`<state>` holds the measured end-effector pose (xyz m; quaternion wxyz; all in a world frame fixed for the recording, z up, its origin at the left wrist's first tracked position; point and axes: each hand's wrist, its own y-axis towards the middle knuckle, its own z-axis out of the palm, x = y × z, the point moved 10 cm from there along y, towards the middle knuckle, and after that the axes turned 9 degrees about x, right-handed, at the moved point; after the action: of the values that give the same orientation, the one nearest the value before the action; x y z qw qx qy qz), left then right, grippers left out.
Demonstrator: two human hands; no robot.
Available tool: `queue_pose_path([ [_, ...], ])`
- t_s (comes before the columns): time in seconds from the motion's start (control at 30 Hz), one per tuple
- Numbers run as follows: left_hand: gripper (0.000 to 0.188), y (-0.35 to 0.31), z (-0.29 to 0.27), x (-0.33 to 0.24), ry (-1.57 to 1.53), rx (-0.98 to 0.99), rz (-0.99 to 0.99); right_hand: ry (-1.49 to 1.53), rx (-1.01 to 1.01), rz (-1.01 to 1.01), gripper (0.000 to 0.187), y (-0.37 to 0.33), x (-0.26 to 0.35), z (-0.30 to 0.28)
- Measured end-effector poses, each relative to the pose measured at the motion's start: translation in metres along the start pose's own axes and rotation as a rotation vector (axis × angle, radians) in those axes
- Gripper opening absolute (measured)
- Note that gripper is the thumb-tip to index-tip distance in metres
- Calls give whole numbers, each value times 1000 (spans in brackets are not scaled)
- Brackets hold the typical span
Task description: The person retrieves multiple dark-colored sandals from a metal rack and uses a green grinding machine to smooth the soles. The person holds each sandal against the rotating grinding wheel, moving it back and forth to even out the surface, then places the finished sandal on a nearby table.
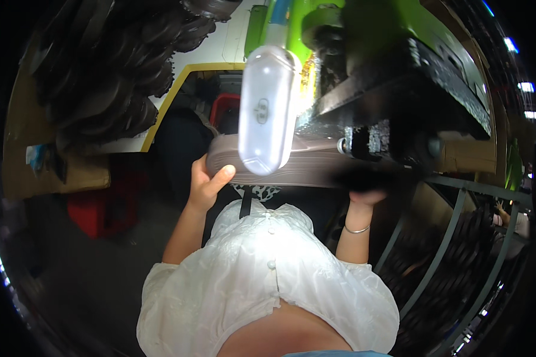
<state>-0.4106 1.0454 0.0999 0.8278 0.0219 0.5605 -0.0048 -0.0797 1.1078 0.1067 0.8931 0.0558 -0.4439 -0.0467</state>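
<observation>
A long brown shoe sole (309, 169) with grooved side lines lies crosswise in front of me, under a green machine (426, 24). My left hand (207, 183) is closed on its rounded left end, thumb on the near edge. At the sole's right end, my right hand (369, 197) appears closed on it, its fingers mostly lost in dark shadow and blur. Dark metal machine parts (369, 143) sit right over the sole's right half. A pale, rounded, translucent lamp-like piece (267, 113) hides part of its left half.
Many dark soles (113, 77) are heaped on the white table (217, 50) at far left. Red crates (92, 211) stand below it; another red bin (223, 107) shows through the yellow-edged cutout. A grey metal rack (452, 238) holding dark items is at right, with another person (515, 223) beyond.
</observation>
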Motion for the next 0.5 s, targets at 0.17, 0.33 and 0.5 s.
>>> queue_pose_path([
  [0.17,37,-19,-30,-1,-62,-73,15,154,41,112,57,2,-36,25],
  [0.33,42,-46,-58,-5,-118,-129,33,204,61,210,59,1,-64,59],
  [0.5,46,-65,-87,5,-166,-208,25,174,142,182,58,-1,-66,97],
])
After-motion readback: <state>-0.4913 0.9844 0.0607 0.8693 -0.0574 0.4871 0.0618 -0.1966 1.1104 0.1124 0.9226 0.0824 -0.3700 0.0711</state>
